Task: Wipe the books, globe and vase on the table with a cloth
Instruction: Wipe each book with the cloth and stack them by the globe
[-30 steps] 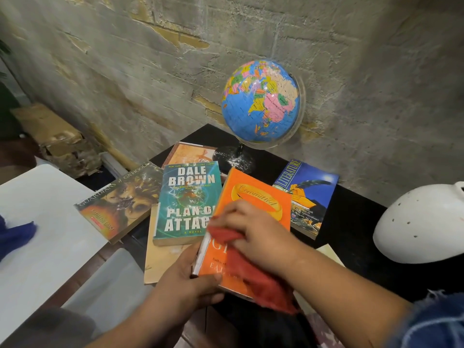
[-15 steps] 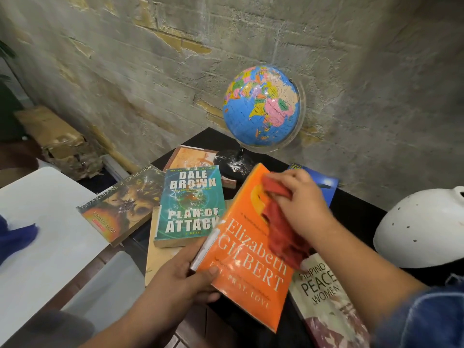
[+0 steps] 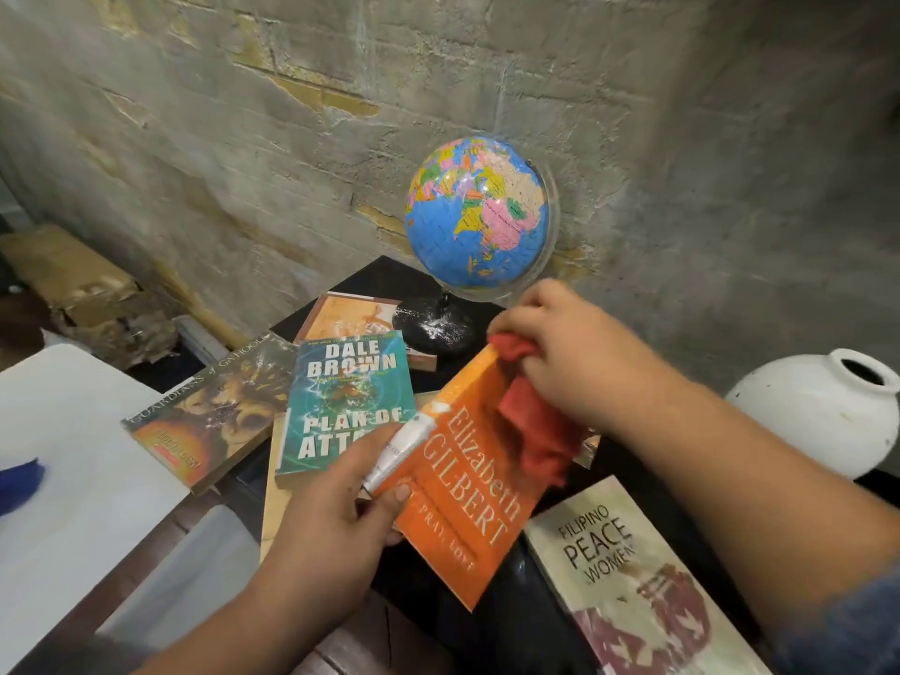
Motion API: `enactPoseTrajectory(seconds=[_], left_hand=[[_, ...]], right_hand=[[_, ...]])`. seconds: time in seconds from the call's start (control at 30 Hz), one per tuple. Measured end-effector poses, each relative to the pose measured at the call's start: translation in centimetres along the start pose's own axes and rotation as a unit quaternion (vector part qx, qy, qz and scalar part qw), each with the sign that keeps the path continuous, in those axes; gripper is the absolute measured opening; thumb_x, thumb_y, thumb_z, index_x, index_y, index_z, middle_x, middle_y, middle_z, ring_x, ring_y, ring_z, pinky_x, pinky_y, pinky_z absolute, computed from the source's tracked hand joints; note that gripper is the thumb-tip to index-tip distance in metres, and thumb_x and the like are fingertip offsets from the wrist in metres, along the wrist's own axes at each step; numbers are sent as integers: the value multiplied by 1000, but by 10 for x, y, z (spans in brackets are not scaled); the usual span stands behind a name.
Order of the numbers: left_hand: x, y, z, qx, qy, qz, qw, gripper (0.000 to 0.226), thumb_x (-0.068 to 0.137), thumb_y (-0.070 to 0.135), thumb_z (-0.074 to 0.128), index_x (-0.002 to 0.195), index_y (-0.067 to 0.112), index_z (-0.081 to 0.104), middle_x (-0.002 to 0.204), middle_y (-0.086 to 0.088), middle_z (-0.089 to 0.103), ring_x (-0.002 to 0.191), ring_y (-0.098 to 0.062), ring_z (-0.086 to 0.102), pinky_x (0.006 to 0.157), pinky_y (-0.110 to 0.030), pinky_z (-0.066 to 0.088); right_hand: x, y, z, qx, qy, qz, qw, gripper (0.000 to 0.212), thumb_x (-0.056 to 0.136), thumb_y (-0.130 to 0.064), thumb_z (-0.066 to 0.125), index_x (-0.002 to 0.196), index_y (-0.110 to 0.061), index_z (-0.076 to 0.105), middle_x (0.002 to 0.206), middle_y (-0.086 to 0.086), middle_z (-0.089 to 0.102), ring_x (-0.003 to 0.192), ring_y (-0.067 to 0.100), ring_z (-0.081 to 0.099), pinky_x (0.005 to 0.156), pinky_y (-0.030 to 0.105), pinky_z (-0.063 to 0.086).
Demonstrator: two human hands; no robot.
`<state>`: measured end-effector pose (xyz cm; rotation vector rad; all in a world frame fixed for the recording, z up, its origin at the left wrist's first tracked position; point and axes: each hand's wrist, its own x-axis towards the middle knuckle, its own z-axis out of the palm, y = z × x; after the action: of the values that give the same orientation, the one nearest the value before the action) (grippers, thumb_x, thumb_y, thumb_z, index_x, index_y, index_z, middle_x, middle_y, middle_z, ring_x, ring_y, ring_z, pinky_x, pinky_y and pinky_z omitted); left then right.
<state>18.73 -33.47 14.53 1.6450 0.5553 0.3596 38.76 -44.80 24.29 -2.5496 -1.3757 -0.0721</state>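
Orange paperback [image 3: 467, 504], tilted over the counter [image 3: 382, 275]: light, floppy, probably slick-covered. Left hand [image 3: 336, 518] grips its spine; right hand [image 3: 570, 353] bunches a soft red cloth [image 3: 535, 431] against its top corner. Globe [image 3: 479, 211] and vase [image 3: 818, 411] beyond: likely fragile.

Probably a plain room in a home, a reading or storage corner. Rough grey block wall [image 3: 195, 138] with patches of peeling plaster, close behind a small black table [image 3: 372, 277]. On the table, worn paperback novels [image 3: 346, 397], a desk globe [image 3: 479, 211] and a white ceramic vase [image 3: 818, 411]. Crumpled cardboard [image 3: 83, 285] against the wall at the left.
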Motion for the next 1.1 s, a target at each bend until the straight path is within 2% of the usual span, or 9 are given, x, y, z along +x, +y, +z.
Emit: enactPoseTrajectory(seconds=[0.13, 0.27, 0.4, 0.57, 0.7, 0.83, 0.93, 1.0, 1.1], left_hand=[[-3, 5, 3, 5, -9, 12, 1000, 61, 90, 7, 58, 96, 68, 55, 99, 21, 67, 90, -10, 69, 66, -28, 58], [1, 3, 5, -63, -1, -31, 998, 47, 91, 3, 56, 113, 45, 58, 104, -3, 70, 85, -24, 70, 73, -43, 59], [4, 2, 2, -124, -9, -68, 990, 44, 91, -1, 54, 117, 34, 60, 98, -13, 71, 77, -28, 69, 68, -40, 60], [4, 0, -11, -156, -37, -98, 982, 38, 91, 4, 53, 123, 25, 57, 98, -20, 71, 80, -36, 69, 60, -33, 59], [2, -2, -10, -167, -52, -109, 978, 38, 89, 6, 54, 123, 25, 58, 97, -19, 72, 80, -34, 70, 59, -31, 58], [5, -5, -4, -199, -41, -125, 971, 35, 89, 5, 53, 118, 24, 59, 92, -19, 72, 74, -31, 71, 56, -31, 58], [8, -7, -3, -212, -21, -123, 969, 37, 86, 6, 55, 118, 22, 59, 88, -17, 73, 71, -29, 71, 58, -32, 59], [9, -8, -6, -214, -15, -122, 969, 43, 79, 11, 58, 121, 21, 59, 95, -19, 72, 80, -36, 70, 65, -37, 61], [9, -7, -12, -221, -7, -129, 967, 40, 81, 9, 57, 119, 20, 59, 102, -23, 70, 86, -41, 69, 61, -38, 61]], right_hand=[[2, 24, -5, -28, 54, 63, 996, 34, 88, -12, 52, 114, -31, 64, 118, -2, 44, 108, 23, 51, 83, 27, 38], [-35, -31, 30, 87, 41, -70, 993, 47, 83, -13, 54, 126, -31, 58, 129, -5, 40, 115, 16, 48, 96, 25, 40], [-68, -42, 71, 156, 11, -158, 975, 46, 86, -26, 46, 131, -35, 53, 135, -5, 39, 119, 18, 50, 94, 34, 49], [-45, 28, 68, 176, 135, 54, 974, 55, 81, -4, 59, 124, -37, 61, 119, -16, 42, 109, 4, 49, 97, 11, 32], [-35, 53, 56, 128, 145, 176, 965, 44, 87, -9, 59, 123, -33, 63, 121, -5, 47, 108, 18, 53, 88, 16, 33], [-57, 4, 65, 138, 43, 2, 989, 47, 83, -13, 57, 124, -35, 63, 125, -12, 45, 111, 8, 50, 94, 13, 36], [-80, -19, 79, 142, -52, -150, 977, 46, 81, -26, 50, 125, -37, 60, 129, -8, 46, 115, 14, 51, 96, 25, 44], [-84, -10, 82, 154, -66, -155, 974, 49, 80, -27, 50, 126, -41, 57, 131, -13, 42, 118, 10, 48, 98, 24, 43], [-79, 23, 81, 172, 10, -64, 983, 49, 80, -24, 50, 124, -42, 59, 127, -19, 40, 115, 2, 48, 101, 22, 41]])
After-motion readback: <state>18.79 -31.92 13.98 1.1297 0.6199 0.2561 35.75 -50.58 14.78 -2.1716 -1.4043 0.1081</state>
